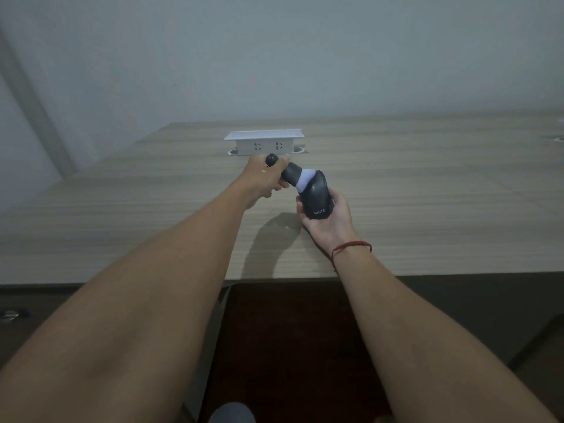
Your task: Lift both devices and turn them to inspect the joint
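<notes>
Both hands hold one dark grey device (316, 193) above the wooden table (152, 209). The device has a bent body with a white band in its middle and pale lettering near its lower end. My right hand (328, 221) cups the thick lower end from below, fingers curled round it. My left hand (264, 180) grips the narrower upper part, and a black rounded knob (271, 160) sticks out above the fist. The device casts a shadow on the table beneath it.
A white pop-up socket box (265, 143) with two outlets stands on the table just beyond my left hand. The table's near edge runs below my wrists, with a dark floor under it. A red string bracelet (351, 247) circles my right wrist.
</notes>
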`<move>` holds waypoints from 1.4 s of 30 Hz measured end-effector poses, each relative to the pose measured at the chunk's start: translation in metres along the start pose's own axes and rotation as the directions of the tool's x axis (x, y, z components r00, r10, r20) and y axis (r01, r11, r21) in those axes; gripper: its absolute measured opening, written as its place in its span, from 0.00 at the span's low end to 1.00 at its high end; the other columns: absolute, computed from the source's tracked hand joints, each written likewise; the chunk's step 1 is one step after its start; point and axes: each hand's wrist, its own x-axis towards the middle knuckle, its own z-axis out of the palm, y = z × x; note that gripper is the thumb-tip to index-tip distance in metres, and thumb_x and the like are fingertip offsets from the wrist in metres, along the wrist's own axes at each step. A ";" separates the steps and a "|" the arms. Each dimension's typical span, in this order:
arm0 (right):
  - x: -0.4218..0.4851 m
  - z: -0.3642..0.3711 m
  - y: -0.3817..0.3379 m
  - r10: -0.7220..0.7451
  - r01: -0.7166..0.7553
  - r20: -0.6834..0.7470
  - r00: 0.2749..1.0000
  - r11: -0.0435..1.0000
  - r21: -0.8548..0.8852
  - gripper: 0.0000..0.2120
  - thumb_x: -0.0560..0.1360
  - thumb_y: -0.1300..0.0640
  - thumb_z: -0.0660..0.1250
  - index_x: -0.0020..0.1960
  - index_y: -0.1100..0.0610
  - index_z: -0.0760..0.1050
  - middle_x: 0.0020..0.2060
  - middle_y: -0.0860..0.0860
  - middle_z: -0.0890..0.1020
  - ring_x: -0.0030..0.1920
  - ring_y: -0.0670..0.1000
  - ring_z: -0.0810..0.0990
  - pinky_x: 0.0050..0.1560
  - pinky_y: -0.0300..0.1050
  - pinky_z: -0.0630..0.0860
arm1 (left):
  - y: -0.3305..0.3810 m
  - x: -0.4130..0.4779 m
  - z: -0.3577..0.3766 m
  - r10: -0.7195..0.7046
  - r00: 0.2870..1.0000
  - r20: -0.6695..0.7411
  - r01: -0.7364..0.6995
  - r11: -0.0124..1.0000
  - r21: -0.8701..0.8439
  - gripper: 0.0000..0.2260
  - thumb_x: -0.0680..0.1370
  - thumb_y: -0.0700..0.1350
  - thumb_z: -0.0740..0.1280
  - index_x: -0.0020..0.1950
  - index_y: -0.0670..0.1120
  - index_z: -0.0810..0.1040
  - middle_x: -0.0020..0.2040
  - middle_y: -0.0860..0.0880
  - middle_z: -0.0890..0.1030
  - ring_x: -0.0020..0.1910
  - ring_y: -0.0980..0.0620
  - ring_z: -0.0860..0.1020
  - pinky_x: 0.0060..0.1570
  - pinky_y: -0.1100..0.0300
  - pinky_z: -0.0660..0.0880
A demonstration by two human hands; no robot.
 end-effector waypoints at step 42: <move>0.003 -0.004 0.002 -0.004 0.004 0.022 1.000 0.999 0.035 0.13 0.80 0.55 0.54 0.54 0.62 0.73 0.47 0.61 0.78 0.43 0.56 0.78 0.44 0.43 0.75 | 0.013 -0.008 0.007 0.116 0.993 0.014 -0.117 0.981 0.156 0.12 0.78 0.50 0.66 0.43 0.41 0.77 0.33 0.46 0.77 0.29 0.52 0.73 0.29 0.64 0.70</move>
